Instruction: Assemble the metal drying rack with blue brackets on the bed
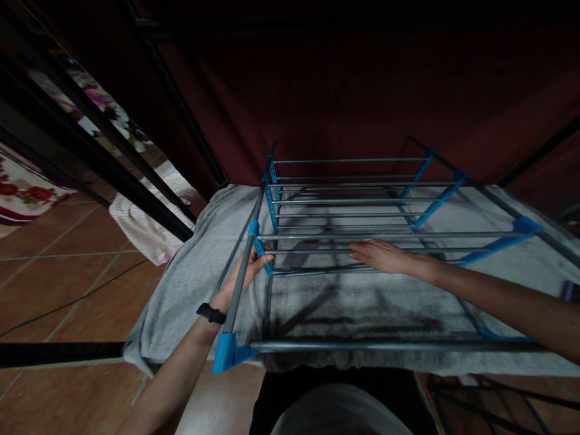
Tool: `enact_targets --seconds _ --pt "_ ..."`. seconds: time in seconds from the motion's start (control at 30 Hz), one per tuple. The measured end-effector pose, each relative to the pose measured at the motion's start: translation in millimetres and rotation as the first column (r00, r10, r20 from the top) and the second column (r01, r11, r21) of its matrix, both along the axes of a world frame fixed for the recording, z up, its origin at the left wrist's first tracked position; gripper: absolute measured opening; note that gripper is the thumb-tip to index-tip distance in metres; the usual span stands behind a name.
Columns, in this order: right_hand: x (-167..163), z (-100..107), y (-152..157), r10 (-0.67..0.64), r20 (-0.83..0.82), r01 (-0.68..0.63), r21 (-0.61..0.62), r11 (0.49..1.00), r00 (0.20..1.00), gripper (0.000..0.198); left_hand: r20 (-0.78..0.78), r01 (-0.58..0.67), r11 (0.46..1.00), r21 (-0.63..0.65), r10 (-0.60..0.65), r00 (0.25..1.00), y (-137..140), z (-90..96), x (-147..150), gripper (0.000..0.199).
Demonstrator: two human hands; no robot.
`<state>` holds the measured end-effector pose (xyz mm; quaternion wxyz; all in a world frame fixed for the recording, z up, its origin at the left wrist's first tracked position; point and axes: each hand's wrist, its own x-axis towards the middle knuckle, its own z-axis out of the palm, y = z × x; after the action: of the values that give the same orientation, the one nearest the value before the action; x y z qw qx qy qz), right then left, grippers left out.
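A rack of grey metal rods (317,236) with blue plastic joints stands on a grey cloth in front of me. My left hand (254,266) is closed at its left side, thumb on the lower end of a blue plastic bracket (261,251); its other fingers are partly hidden behind it. A dark band (211,313) is on my left wrist. Reaching in from the right, my right hand (380,256) has its fingers closed around a lower rod (312,251) near mid-length. A thicker front rod (385,345) runs close to my lap.
The grey cloth (181,254) covers the surface under the rack. Dark red fabric (344,90) hangs behind it. Black metal bars (131,190), a striped pinkish cloth (149,229) and a thin cable (77,300) over the tiled floor (90,248) are at the left.
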<state>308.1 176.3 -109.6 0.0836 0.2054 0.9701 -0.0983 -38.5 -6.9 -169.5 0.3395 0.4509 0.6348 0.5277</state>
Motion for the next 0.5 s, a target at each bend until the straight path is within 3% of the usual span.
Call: enact_targets --seconds 0.2,0.37,0.5 --pt "-0.5 -2.4 -0.3 -0.008 -0.022 0.008 -0.014 1.0 1.0 0.04 0.003 0.012 1.0 0.02 -0.012 1.0 1.5 0.4 1.6 0.042" --pt "7.3 -3.4 -7.7 0.016 -0.16 -0.021 -0.027 0.999 0.987 0.049 0.047 0.012 0.999 0.041 -0.014 0.999 1.9 1.6 4.3 0.046" --pt "26.3 7.4 -20.9 0.073 -0.245 -0.075 0.0 0.997 0.967 0.054 0.001 0.019 0.998 0.059 -0.019 1.0 1.5 2.8 4.5 0.044"
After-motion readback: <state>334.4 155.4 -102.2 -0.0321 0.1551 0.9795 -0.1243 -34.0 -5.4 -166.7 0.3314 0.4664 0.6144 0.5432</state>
